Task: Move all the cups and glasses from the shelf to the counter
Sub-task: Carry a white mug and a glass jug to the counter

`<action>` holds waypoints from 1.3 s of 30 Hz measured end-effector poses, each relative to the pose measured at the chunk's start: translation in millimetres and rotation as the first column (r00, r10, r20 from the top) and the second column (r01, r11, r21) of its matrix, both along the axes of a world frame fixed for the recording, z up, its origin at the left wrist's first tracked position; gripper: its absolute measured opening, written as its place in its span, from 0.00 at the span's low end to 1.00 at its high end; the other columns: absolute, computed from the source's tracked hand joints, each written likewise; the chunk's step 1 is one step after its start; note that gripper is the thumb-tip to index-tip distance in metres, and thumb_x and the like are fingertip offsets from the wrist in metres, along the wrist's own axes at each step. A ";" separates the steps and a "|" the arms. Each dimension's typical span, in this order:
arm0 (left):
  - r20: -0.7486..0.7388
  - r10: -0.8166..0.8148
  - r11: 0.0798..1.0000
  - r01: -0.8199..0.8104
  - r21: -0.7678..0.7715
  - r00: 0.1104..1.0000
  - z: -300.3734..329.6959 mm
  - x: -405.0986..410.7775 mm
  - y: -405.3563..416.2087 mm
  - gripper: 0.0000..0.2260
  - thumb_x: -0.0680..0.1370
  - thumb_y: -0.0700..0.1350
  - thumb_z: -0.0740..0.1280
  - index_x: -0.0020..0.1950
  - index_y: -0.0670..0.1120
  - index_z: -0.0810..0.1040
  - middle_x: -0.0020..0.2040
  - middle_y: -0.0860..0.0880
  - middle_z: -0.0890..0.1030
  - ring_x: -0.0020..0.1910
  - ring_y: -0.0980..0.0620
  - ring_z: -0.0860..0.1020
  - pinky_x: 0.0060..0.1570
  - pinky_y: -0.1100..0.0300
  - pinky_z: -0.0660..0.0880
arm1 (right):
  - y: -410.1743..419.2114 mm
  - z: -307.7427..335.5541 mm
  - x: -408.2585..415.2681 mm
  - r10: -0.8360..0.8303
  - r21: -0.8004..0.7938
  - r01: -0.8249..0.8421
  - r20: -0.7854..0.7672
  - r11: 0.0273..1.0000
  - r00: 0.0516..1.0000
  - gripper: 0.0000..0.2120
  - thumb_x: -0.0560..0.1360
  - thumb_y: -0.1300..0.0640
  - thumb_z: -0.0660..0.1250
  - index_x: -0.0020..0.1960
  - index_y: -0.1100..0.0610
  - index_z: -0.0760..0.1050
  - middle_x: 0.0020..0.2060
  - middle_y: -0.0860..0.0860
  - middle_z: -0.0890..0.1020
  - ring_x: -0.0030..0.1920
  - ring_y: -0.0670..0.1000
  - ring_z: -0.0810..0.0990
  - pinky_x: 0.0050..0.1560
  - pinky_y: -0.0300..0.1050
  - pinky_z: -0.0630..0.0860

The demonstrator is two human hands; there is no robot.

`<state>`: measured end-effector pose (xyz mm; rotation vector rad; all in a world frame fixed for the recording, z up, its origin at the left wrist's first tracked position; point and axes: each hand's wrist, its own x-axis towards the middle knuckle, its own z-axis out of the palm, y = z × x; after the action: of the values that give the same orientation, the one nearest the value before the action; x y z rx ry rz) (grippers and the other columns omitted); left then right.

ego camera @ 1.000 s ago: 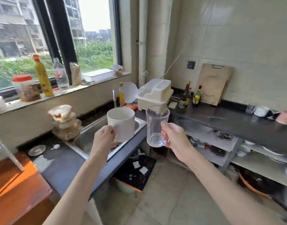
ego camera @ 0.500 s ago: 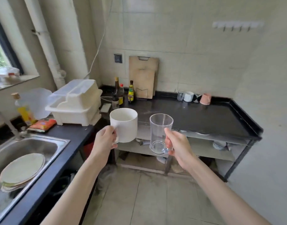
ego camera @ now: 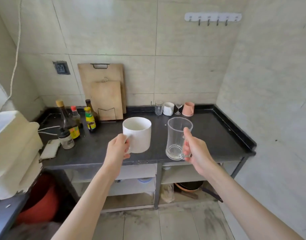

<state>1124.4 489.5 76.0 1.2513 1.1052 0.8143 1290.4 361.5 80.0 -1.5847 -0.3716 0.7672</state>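
While four vessels are already standing in a row at the back of the black counter (ego camera: 209, 135), two more are arriving in the air above its front edge, so the job is looking well along, though not finished. The left hand (ego camera: 116, 149) is gripping the white mug (ego camera: 137, 135) by its handle, fingers curled round it, and the right hand (ego camera: 194, 149) is holding the clear glass mug (ego camera: 178, 138) the same way, thumb pressing up along the handle. Both are hanging upright, not yet touching the stone. At the back wall a small clear tumbler (ego camera: 158, 108), a white cup (ego camera: 168, 109), a stemmed glass (ego camera: 178, 108) and a pink cup (ego camera: 188, 109) are sitting just beside one another. The white mug is looking like smooth glazed ceramic, a plain straight-sided cylinder; the glass one is tall, thin-walled and thick-based (likely slippery and breakable). The counter is appearing dark, matte and slightly dusty. Whether more cups are waiting on a shelf is not showing from here.
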 end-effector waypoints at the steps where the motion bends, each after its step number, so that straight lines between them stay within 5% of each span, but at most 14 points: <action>1: -0.005 0.000 1.000 0.000 -0.022 1.000 -3.0 13.5 10.9 0.08 0.77 0.42 0.55 0.42 0.44 0.72 0.35 0.47 0.69 0.43 0.48 0.71 0.38 0.57 0.71 | 10.4 -2.5 12.5 -0.028 -0.006 0.028 -0.018 1.000 0.999 0.20 0.74 0.38 0.62 0.34 0.53 0.64 0.21 0.46 0.61 0.27 0.48 0.59 0.32 0.43 0.60; 6: -0.019 -0.013 0.996 0.012 -0.088 1.000 -22.5 80.7 60.5 0.08 0.77 0.42 0.56 0.44 0.45 0.74 0.41 0.46 0.73 0.49 0.46 0.72 0.44 0.54 0.72 | 65.1 -21.9 77.0 -0.119 -0.047 0.115 -0.091 0.992 0.989 0.23 0.72 0.37 0.64 0.30 0.53 0.64 0.20 0.46 0.62 0.25 0.48 0.59 0.32 0.42 0.60; 9: -0.004 -0.035 0.995 0.035 -0.092 0.999 -34.3 125.9 95.6 0.09 0.80 0.51 0.56 0.50 0.48 0.73 0.47 0.47 0.74 0.51 0.47 0.72 0.48 0.52 0.71 | 102.4 -36.1 123.5 -0.116 -0.055 0.110 -0.125 0.992 0.985 0.19 0.71 0.40 0.66 0.35 0.54 0.68 0.20 0.46 0.63 0.26 0.48 0.60 0.32 0.42 0.60; 15: -0.062 0.017 0.987 -0.027 -0.161 0.998 -52.3 229.6 170.9 0.21 0.75 0.63 0.60 0.35 0.46 0.72 0.33 0.48 0.68 0.40 0.49 0.70 0.46 0.52 0.71 | 182.0 -54.0 224.7 -0.057 -0.131 0.035 -0.167 0.991 0.984 0.16 0.73 0.46 0.63 0.33 0.54 0.65 0.18 0.45 0.62 0.27 0.48 0.60 0.33 0.41 0.62; 19: -0.082 0.068 0.965 -0.086 -0.247 0.994 -70.5 280.0 208.1 0.20 0.74 0.58 0.65 0.48 0.40 0.78 0.47 0.31 0.70 0.43 0.49 0.69 0.42 0.54 0.71 | 228.6 -64.6 278.3 -0.030 -0.198 -0.001 -0.153 0.980 0.988 0.18 0.75 0.47 0.60 0.30 0.55 0.64 0.20 0.49 0.64 0.28 0.49 0.62 0.37 0.43 0.67; 21: -0.104 0.092 0.948 -0.119 -0.294 0.990 -82.7 298.2 225.0 0.18 0.74 0.56 0.65 0.52 0.42 0.78 0.47 0.34 0.69 0.45 0.48 0.69 0.42 0.54 0.71 | 247.7 -72.8 299.3 -0.036 -0.227 -0.003 -0.170 0.974 0.985 0.18 0.75 0.48 0.59 0.31 0.56 0.66 0.20 0.49 0.66 0.29 0.49 0.64 0.38 0.43 0.70; 23: -0.126 0.126 0.930 -0.161 -0.329 0.984 -97.4 314.9 240.9 0.16 0.75 0.55 0.65 0.51 0.43 0.78 0.45 0.43 0.71 0.47 0.48 0.71 0.46 0.54 0.72 | 265.8 -83.1 318.1 -0.041 -0.257 -0.009 -0.190 0.966 0.981 0.18 0.76 0.48 0.59 0.31 0.57 0.66 0.22 0.50 0.67 0.30 0.48 0.66 0.40 0.44 0.72; 28: -0.154 0.153 0.904 -0.201 -0.377 0.976 -131.5 349.3 279.1 0.11 0.75 0.50 0.64 0.35 0.47 0.73 0.40 0.48 0.74 0.46 0.49 0.73 0.50 0.54 0.76 | 308.8 -117.4 350.0 -0.029 -0.355 -0.041 -0.190 0.934 0.981 0.21 0.77 0.49 0.57 0.31 0.60 0.68 0.28 0.53 0.71 0.39 0.48 0.73 0.46 0.47 0.78; 31: -0.189 0.109 0.910 -0.174 -0.375 0.976 -156.0 365.8 303.2 0.12 0.74 0.50 0.64 0.35 0.44 0.73 0.39 0.46 0.73 0.43 0.49 0.73 0.50 0.54 0.77 | 332.5 -138.8 361.5 -0.029 -0.404 -0.063 -0.218 0.913 0.975 0.18 0.77 0.49 0.57 0.36 0.61 0.72 0.30 0.53 0.74 0.38 0.49 0.74 0.50 0.49 0.79; 39: -0.338 -0.060 0.917 -0.082 -0.391 0.939 -211.0 398.0 351.5 0.14 0.74 0.50 0.60 0.33 0.42 0.70 0.35 0.47 0.71 0.39 0.48 0.69 0.47 0.56 0.70 | 384.3 -177.6 383.9 0.010 -0.535 -0.117 -0.197 0.837 0.980 0.18 0.78 0.52 0.52 0.52 0.61 0.76 0.40 0.49 0.82 0.31 0.45 0.70 0.34 0.36 0.68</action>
<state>1522.4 841.0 -135.0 1.0564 1.4777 0.3487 1674.2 745.8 -97.6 -2.0169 -0.0611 1.1367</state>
